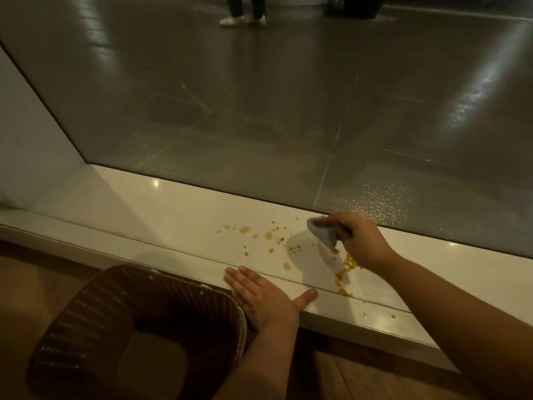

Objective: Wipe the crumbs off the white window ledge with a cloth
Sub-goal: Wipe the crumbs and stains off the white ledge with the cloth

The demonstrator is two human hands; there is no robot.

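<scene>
Glossy and white, the window ledge runs from the left wall across to the right, reflecting small spots of light, with a thin groove near its front edge. Directly behind it stands a large pane of window glass, and through the pane shows a shiny floor of big grey tiles, where a person's legs and pale shoes stand at the far side. Below the ledge lies a wooden floor of warm brown planks. On it, just beside the ledge's front edge, sits a dark brown basket with rounded corners and walls perforated in rows of slots. The left hand rests flat on the front of the ledge, fingers straight and thumb spread wide, holding nothing, its wrist just beside the basket's rim. The right hand clenches a soft grey cloth, bunched in the fingers close to the glass, its lower end hanging onto the ledge. Whether the paler patch under it is cloth or a wiped streak is unclear. Yellow-orange crumbs cluster under that hand toward the front edge, and more crumbs and tan smears scatter to the cloth's left.
</scene>
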